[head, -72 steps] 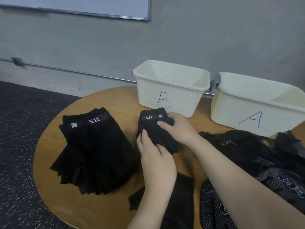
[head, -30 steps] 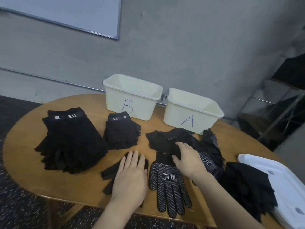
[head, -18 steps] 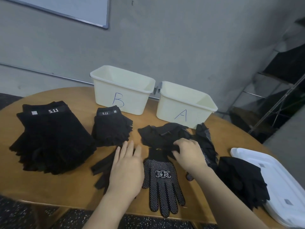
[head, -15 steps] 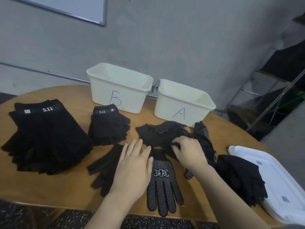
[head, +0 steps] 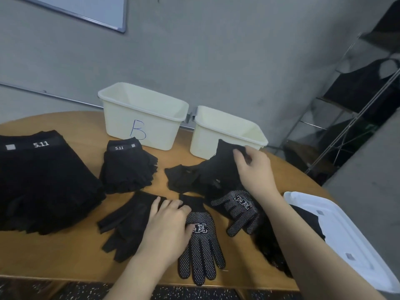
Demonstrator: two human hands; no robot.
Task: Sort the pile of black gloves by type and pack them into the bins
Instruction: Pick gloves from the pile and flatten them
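Two cream bins stand at the back of the round table: bin B (head: 140, 118) and bin A (head: 229, 128), whose letter is covered. A tall stack of black 5.11 gloves (head: 43, 180) lies far left, a small stack (head: 129, 165) beside it. My right hand (head: 253, 167) pinches a plain black glove (head: 225, 154) lifted off the loose pile (head: 190, 178) in front of bin A. My left hand (head: 166, 226) lies with bent fingers on the cuff of a dotted glove (head: 201, 247), thumb on its palm. A plain glove (head: 123, 224) lies partly under that hand. A second dotted glove (head: 238, 208) lies right of it.
A white plastic lid (head: 346, 234) lies at the table's right edge, with more black gloves (head: 270, 247) beside it under my right forearm. Bare wooden table (head: 65, 256) shows at the front left. A metal rack (head: 346, 105) stands behind on the right.
My right hand has risen from the loose pile with a plain black glove, up to bin A's front. My left hand's fingers went from flat to bent over the dotted glove's cuff.
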